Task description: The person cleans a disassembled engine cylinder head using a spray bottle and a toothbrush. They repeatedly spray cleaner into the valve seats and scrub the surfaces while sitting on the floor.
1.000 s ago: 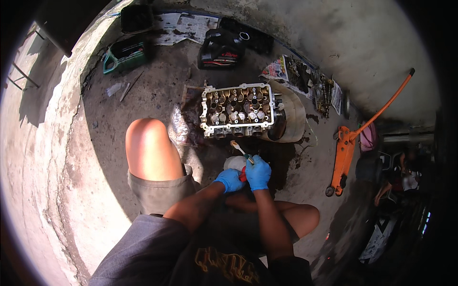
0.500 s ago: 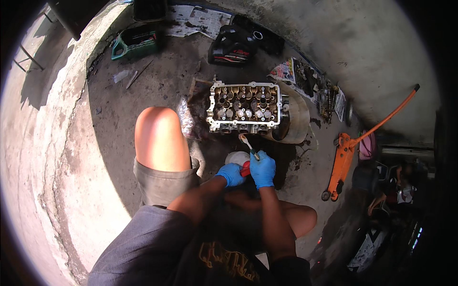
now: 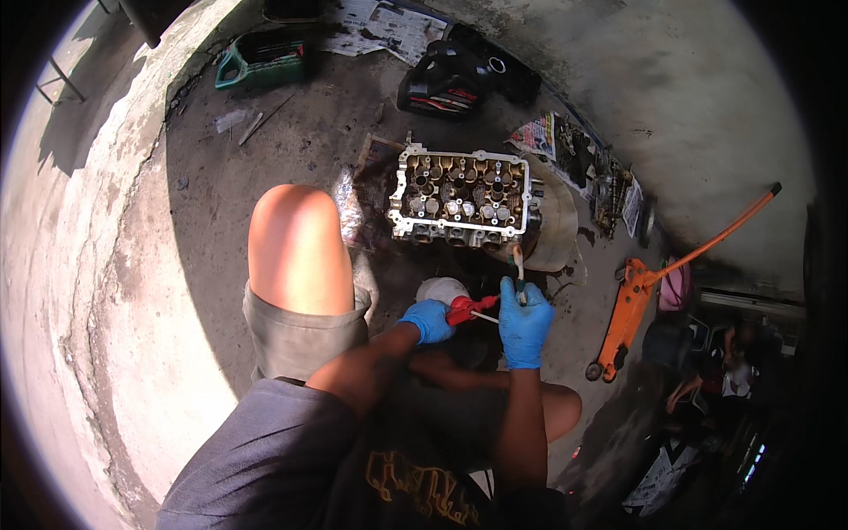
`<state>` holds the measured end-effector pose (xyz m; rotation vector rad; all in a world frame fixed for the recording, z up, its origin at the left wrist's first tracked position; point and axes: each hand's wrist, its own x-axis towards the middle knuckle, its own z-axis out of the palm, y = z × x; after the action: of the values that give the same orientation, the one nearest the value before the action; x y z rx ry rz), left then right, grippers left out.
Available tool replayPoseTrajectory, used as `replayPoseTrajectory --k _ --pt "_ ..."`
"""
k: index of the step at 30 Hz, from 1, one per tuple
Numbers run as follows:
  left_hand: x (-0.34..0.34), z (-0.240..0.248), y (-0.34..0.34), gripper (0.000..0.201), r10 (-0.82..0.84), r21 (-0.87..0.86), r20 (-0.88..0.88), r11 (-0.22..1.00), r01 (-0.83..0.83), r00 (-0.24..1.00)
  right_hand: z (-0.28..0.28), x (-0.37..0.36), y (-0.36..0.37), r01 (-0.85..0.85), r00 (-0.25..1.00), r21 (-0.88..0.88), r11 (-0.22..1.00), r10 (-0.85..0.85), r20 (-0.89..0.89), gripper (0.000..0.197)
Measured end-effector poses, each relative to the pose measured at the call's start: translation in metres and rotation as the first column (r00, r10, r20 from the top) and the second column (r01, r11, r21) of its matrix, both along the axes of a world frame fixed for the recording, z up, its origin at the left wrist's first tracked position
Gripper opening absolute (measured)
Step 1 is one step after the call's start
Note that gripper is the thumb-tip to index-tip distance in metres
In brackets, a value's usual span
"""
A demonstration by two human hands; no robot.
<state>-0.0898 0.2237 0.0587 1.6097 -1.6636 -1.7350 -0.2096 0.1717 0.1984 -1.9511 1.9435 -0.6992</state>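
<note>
In front of me an engine cylinder head lies on the ground, its valve side recesses stained brown with oil. My right hand, in a blue glove, is closed on a small toothbrush-like brush. Its bristle end points up near the cylinder head's near right corner. My left hand, also gloved in blue, grips a spray bottle by its red trigger head. Behind that hand shows the bottle's whitish rounded body. A thin white piece sticks out beside the red head toward my right hand.
An orange floor jack stands to the right. Black oil jug and cut green container sit at the back. Newspaper with metal parts lies along the wall. My bare knee rises at left; another person is far right.
My right hand with the brush has moved right, away from my left hand. More of the red trigger head now shows. The view has shifted slightly.
</note>
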Motion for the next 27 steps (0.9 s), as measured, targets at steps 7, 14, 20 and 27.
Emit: replayPoseTrajectory --k 7,14,20,27 --pt "0.002 0.007 0.003 0.043 -0.004 0.003 -0.003 1.000 0.004 1.000 -0.021 0.028 0.002 -0.134 0.954 0.008 0.991 0.131 -0.271 0.032" --pt "0.002 0.006 0.005 0.040 0.027 -0.008 -0.016 1.000 -0.028 1.000 -0.003 0.005 -0.003 0.016 0.990 0.126 0.992 0.001 -0.139 0.034" --pt "0.002 -0.004 -0.002 0.037 -0.039 -0.034 0.019 0.999 0.039 0.999 -0.025 0.034 -0.003 -0.134 0.973 0.153 0.979 0.160 -0.168 0.035" --pt "0.005 0.017 0.004 0.035 0.054 0.045 -0.060 0.998 -0.052 0.997 -0.013 0.010 0.002 -0.014 0.995 0.030 0.999 0.017 -0.099 0.032"
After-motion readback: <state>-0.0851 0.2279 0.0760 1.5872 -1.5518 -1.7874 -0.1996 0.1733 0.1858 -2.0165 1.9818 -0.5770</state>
